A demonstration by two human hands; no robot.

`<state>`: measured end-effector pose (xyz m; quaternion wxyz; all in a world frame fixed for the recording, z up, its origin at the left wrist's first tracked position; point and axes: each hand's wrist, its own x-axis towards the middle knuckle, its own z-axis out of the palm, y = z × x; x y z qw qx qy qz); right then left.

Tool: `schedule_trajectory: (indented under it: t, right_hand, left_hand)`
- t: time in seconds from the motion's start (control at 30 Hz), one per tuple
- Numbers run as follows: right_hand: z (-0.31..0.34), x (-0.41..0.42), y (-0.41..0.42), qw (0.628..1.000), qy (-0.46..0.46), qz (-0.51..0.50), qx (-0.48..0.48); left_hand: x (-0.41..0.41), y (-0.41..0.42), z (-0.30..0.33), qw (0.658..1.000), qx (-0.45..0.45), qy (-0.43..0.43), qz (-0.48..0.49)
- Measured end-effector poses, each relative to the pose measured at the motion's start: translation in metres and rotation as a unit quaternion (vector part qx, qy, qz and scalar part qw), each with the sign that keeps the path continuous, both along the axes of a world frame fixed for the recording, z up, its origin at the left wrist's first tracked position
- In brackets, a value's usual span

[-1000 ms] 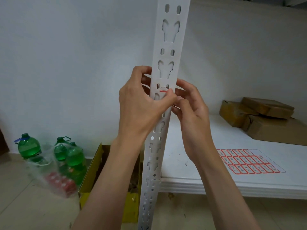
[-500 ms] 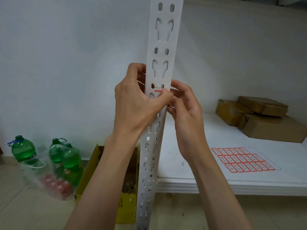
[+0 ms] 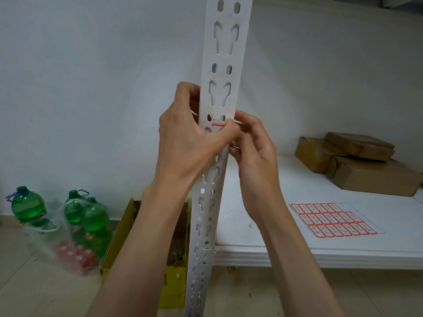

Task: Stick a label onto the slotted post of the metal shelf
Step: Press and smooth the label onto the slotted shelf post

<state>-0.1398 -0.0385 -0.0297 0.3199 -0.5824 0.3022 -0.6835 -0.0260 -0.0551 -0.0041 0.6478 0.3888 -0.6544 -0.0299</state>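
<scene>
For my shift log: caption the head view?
Both hands press a red-edged label onto the white slotted post.

Plain white wall [image 3: 91, 88], pale tiled floor [image 3: 34, 289]
</scene>
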Motion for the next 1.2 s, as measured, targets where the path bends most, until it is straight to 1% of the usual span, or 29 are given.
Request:
schedule_trajectory:
  t: [0.2, 0.8, 0.93, 1.2]
  right_hand:
    - [0.0009, 0.0005, -0.0004, 1.0, 0.006, -0.007, 0.005]
    - [-0.0003, 0.0024, -0.0023, 1.0, 0.005, -0.007, 0.003]
    - [-0.0003, 0.0021, -0.002, 1.0, 0.004, -0.007, 0.004]
    - [-0.0001, 0.0026, -0.0024, 1.0, 0.009, -0.014, 0.01]
  left_hand:
    - [0.0015, 0.0008, 0.0002, 1.0, 0.002, -0.001, -0.003]
    - [0.0012, -0.0002, 0.0002, 0.999, -0.012, -0.004, 0.03]
    - [0.0025, 0.0005, 0.0002, 1.0, -0.007, -0.013, 0.02]
    - [0.0011, 0.0021, 0.0008, 1.0, 0.004, -0.002, 0.0]
